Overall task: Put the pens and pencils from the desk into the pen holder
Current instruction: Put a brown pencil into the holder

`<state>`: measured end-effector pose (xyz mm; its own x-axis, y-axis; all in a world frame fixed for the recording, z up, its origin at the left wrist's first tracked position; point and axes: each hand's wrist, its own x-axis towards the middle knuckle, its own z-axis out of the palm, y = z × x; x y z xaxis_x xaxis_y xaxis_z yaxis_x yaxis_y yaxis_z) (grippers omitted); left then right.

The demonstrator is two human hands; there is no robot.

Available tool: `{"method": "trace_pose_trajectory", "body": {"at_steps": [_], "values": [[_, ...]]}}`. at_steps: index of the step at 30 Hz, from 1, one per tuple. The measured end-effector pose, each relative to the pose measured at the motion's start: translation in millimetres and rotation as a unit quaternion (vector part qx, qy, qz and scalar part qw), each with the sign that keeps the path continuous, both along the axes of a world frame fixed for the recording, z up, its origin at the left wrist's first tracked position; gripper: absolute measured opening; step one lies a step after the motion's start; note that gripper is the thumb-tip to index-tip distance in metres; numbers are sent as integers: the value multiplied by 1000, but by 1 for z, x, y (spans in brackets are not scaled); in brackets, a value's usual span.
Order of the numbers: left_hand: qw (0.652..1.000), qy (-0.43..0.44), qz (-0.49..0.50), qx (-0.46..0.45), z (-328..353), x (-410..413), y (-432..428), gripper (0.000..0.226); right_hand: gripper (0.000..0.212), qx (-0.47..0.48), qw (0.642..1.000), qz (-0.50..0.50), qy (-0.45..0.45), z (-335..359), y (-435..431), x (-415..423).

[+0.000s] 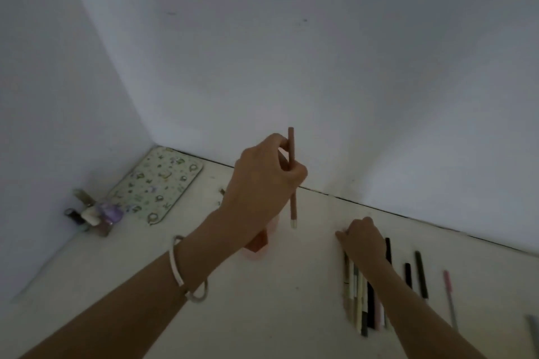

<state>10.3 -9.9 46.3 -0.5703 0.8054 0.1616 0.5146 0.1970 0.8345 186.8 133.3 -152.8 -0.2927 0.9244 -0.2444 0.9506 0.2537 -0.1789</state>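
Observation:
My left hand (pixel 262 178) holds a reddish-brown pencil (pixel 292 201) upright, its pale tip pointing down, above the desk. Just below and behind that hand stands the pink pen holder (pixel 259 243), mostly hidden by my wrist. My right hand (pixel 363 240) rests palm down on the far ends of a row of pens and pencils (pixel 360 303) lying side by side on the white desk; whether its fingers grip one is hidden. Two black pens (pixel 421 274) and a pink pen (pixel 450 299) lie further right.
A patterned flat case (pixel 157 183) lies in the back left corner by the walls. Small bottles and a purple item (pixel 99 216) stand against the left wall. White walls close the desk at the back and left. A grey object (pixel 533 329) shows at the right edge.

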Motion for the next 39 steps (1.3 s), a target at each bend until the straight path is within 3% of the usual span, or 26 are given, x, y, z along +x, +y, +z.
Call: {"method": "trace_pose_trajectory", "body": {"at_steps": [3, 7, 9, 12, 16, 21, 23, 25, 27, 31, 36, 39], "values": [[1000, -13, -3, 18, -5, -20, -7, 61, 35, -15, 998, -18, 64, 1, 0, -8], [999, 25, 12, 47, -14, -43, -4, 51, 43, -34, 957, -52, 284, 54, 13, -23], [994, 92, 16, 52, -19, -48, 1, 46, 34, -37, 901, -71, 426, 98, 17, -31], [979, 204, 14, 6, -30, -53, 10, 38, 20, -33, 790, -60, 609, 157, 6, -39], [942, 322, -4, -99, -52, -54, 16, 31, 12, 14, 707, -45, 706, 195, -20, -48], [909, 384, -29, -161, -72, -52, 22, 25, 10, 31, 669, -79, 738, 188, -46, -61], [897, 404, -30, -179, -75, -52, 21, 20, 9, 36, 671, -92, 734, 176, -52, -65], [911, 380, -20, -162, -72, -55, 19, 26, 9, 43, 687, -93, 720, 162, -56, -70], [936, 338, 7, -100, -63, -60, 15, 27, 6, 44, 716, -79, 692, 146, -60, -77], [953, 298, 41, -25, -37, -72, 4, 22, 2, 32, 789, -41, 613, 114, -66, -91], [967, 253, 22, -15, -19, -65, -4, 25, 8, 177, 910, 59, 371, 88, -72, -94], [970, 244, 8, -3, -12, -45, -1, 27, 22, 169, 931, 77, 313, 95, -72, -87]]}}
